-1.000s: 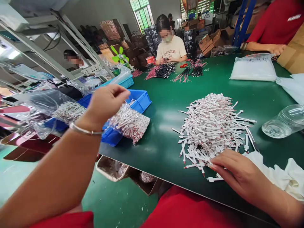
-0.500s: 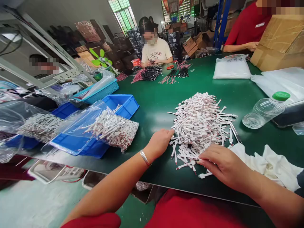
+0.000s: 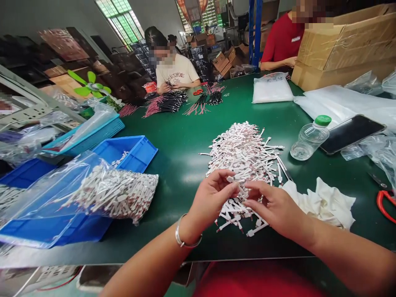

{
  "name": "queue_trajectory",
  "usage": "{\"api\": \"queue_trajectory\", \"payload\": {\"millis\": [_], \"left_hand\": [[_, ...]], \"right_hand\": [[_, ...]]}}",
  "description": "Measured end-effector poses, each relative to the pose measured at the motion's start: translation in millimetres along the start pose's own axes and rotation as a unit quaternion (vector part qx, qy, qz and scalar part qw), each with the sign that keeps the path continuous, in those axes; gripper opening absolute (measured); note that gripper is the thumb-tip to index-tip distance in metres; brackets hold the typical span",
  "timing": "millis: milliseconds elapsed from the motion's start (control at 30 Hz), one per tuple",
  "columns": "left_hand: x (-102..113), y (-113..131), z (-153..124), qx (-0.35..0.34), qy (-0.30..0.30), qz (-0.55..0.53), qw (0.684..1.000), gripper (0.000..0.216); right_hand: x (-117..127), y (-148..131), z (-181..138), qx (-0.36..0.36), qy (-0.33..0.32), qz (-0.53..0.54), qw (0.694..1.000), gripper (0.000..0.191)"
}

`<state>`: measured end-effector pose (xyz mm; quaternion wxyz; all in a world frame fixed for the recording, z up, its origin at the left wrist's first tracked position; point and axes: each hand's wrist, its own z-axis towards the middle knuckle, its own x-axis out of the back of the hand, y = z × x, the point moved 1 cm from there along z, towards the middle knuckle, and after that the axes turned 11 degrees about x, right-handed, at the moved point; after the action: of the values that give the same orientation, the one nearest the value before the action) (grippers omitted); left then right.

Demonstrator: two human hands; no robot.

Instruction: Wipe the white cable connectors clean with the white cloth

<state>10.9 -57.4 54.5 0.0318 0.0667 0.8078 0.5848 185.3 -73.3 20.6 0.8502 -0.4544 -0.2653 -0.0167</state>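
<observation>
A heap of short white connector leads [image 3: 244, 144] with reddish wire ends lies on the green table before me. Over its near side, my left hand [image 3: 216, 192] pinches one white connector lead [image 3: 230, 179] between thumb and fingers. Close by on the right, my right hand [image 3: 272, 206] has its thumb and index finger apart, with their tips near my left thumb. White leads show in the gap behind these fingers, and I see nothing clearly gripped there. Loose leads [image 3: 230, 218] lie just beneath both hands.
Left stand a blue bin [image 3: 139, 152] and a clear bag of leads [image 3: 114, 192]. Right are a bottle [image 3: 309, 138], a phone [image 3: 354, 132], a white cloth [image 3: 324, 204] and red-handled scissors [image 3: 385, 204]. Two people sit across the table [image 3: 185, 136], near black-and-red cables [image 3: 168, 101] and a carton [image 3: 334, 53].
My hands have come together over the near side of the heap. The left has left the heap's left edge with a lead; the right has lifted from the loose leads. The view has swung right.
</observation>
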Motion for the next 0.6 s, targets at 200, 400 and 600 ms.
{"api": "queue_trajectory", "payload": {"millis": [200, 400, 600], "left_hand": [[5.0, -26.2, 6.9, 0.001, -0.018, -0.084, 0.996, 0.037], [16.9, -25.8, 7.1, -0.012, -0.071, -0.051, 0.996, 0.021], [18.2, -34.2, 8.6, -0.062, -0.037, -0.02, 0.997, 0.016]], "right_hand": [[8.7, 4.3, 4.2, 0.016, 0.031, -0.05, 0.998, 0.014], [12.6, 8.6, 5.0, 0.028, 0.065, -0.075, 0.995, 0.014], [14.5, 10.2, 7.0, 0.053, 0.035, -0.09, 0.994, 0.016]]}}
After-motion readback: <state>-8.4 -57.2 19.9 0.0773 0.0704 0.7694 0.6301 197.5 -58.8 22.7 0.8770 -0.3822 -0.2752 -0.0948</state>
